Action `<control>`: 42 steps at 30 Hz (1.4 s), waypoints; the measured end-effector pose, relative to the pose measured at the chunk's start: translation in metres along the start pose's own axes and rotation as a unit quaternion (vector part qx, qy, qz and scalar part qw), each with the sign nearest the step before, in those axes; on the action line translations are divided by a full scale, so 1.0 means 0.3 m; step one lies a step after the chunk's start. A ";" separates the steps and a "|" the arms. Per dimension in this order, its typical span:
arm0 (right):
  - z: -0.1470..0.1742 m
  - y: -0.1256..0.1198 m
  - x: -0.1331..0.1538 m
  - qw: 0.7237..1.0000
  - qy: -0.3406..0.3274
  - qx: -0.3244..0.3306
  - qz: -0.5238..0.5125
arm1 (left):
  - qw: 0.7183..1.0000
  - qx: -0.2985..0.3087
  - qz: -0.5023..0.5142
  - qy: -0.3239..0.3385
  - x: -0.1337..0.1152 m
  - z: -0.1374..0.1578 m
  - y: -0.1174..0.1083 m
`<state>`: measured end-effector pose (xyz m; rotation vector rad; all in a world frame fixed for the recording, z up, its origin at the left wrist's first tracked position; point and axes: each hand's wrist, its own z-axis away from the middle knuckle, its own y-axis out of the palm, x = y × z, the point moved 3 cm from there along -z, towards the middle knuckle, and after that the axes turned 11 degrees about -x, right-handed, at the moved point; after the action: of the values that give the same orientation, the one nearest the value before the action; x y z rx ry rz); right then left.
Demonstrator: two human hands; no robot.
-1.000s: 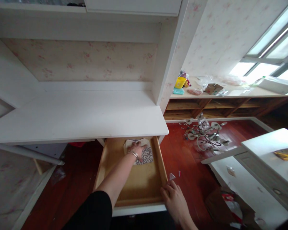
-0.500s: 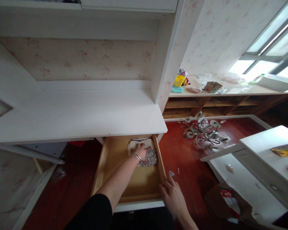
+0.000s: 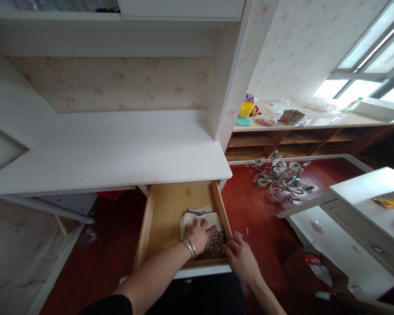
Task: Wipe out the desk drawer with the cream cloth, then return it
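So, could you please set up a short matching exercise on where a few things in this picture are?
Things:
1. patterned cloth
2. yellow container
3. chandelier
4. left hand

Places:
a. on the red floor
b. pressed flat on the cloth
c. inside the open wooden drawer
d. on the far counter by the wall

Pairs: 1-c, 2-d, 3-a, 4-b

Patterned cloth (image 3: 213, 238) (cream and dark print) lies flat in open drawer (image 3: 164, 210).
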<state>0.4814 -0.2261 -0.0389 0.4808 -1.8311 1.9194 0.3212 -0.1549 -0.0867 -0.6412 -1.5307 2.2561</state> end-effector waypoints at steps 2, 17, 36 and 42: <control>-0.001 0.004 -0.004 1.000 -0.002 -0.004 -0.002 | 1.000 -0.011 0.007 0.009 0.014 0.016 0.002; -0.004 0.004 -0.003 0.999 -0.036 0.010 0.028 | 0.998 -0.004 0.026 -0.063 0.393 0.302 0.057; -0.004 -0.002 0.018 1.000 0.010 -0.009 0.012 | 0.996 -0.019 0.039 -0.076 0.695 -0.021 -0.126; -0.003 0.005 0.006 1.000 0.018 -0.001 0.020 | 0.996 -0.008 0.045 -0.082 0.671 -0.069 -0.111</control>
<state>0.4791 -0.2249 -0.0393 0.4102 -1.8325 1.9403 0.1639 -0.0237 -0.0977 -0.5527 -1.6271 2.4193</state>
